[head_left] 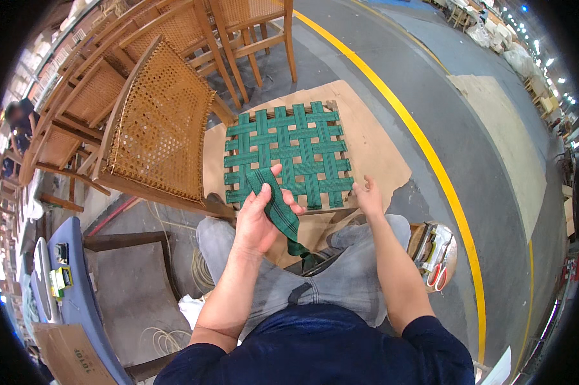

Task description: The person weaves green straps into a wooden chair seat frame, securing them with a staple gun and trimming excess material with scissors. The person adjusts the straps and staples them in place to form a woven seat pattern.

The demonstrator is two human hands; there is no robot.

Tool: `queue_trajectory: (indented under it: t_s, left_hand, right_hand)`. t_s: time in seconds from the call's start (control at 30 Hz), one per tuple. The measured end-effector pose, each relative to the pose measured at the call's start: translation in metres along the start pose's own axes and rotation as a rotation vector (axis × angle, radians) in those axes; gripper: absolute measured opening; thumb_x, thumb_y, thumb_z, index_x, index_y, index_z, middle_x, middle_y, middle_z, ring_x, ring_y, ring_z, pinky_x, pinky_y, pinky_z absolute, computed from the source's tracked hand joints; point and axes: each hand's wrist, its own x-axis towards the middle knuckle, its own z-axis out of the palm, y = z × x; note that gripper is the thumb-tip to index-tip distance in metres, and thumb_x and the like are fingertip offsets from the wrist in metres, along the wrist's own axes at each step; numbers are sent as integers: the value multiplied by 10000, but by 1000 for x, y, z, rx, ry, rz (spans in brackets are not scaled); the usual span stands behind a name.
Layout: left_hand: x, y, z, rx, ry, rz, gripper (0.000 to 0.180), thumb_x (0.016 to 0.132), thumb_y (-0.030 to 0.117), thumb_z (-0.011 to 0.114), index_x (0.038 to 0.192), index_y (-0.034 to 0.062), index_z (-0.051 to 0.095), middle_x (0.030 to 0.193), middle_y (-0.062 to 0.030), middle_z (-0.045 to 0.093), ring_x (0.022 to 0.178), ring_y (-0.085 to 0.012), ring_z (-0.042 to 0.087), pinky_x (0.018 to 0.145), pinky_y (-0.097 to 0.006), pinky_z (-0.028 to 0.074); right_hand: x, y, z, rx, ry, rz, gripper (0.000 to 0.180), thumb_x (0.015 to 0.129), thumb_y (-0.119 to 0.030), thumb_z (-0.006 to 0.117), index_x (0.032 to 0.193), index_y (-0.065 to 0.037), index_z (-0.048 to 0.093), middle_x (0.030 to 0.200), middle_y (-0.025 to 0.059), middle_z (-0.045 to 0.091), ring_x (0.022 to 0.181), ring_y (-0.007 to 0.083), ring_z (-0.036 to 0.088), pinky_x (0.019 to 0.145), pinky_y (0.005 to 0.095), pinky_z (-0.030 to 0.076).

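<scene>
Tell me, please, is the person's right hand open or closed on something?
Open: the right hand shows spread fingers and holds nothing, beside the woven green seat frame.

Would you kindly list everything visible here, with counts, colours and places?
Woven webbing seat frame: one, green, on the cardboard ahead of the knees.
Webbing strap: one, green with dark stripes, in the left hand.
Cardboard sheet: one, brown, on the grey floor.
Cane chairs: several, wooden, upper left.
Floor line: one, yellow, curving on the right.
Tool tray: one, holding red-handled tools, beside the right knee.
Left hand: gripping the strap.
Right hand: open, empty, near the frame's edge.
</scene>
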Motion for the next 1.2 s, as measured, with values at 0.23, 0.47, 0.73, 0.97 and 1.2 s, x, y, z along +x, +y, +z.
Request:
queue_trajectory:
  t_s: [0.23,0.47,0.73,0.97,1.2]
  left_hand:
    - [-31,13,12,156,147,83,530,1134,333,510,1568,37,447,1006,-138,696,935,-325,727,911,-519,609]
    - [-47,-21,-7,60,309,32,534,1137,354,502,1560,34,441,1049,-155,723,994,-343,735,957,-529,593]
    - [-32,-25,0,-46,193,15,550,1143,312,498,1594,23,370,1096,-170,722,1034,-352,734,975,-514,591]
    - [21,12,-17,-40,314,166,403,1122,271,566,1432,13,570,1150,-140,726,1083,-302,724,1023,-497,591]
    - [51,15,-39,-77,585,86,338,1129,338,548,1281,44,622,1073,-108,721,946,-279,723,915,-502,621]
  right_hand:
    - [20,13,20,308,-288,431,825,1078,-615,501,1680,-99,273,1700,193,353,1548,412,354,1193,659,330]
    - [-10,18,23,233,-546,618,825,1080,-552,543,1659,-29,278,1724,212,299,1548,447,347,1140,696,388]
    - [-86,-58,27,-171,-395,-338,605,1000,-372,732,1447,14,601,1444,202,638,1359,307,594,1132,418,477]
    - [-125,-97,22,378,-937,-98,266,1064,-224,694,1142,25,744,899,-82,661,818,31,543,721,251,460]
    - [-100,-91,-30,-332,-1294,81,270,1029,-228,743,1134,21,734,962,-37,696,903,50,576,808,263,494]
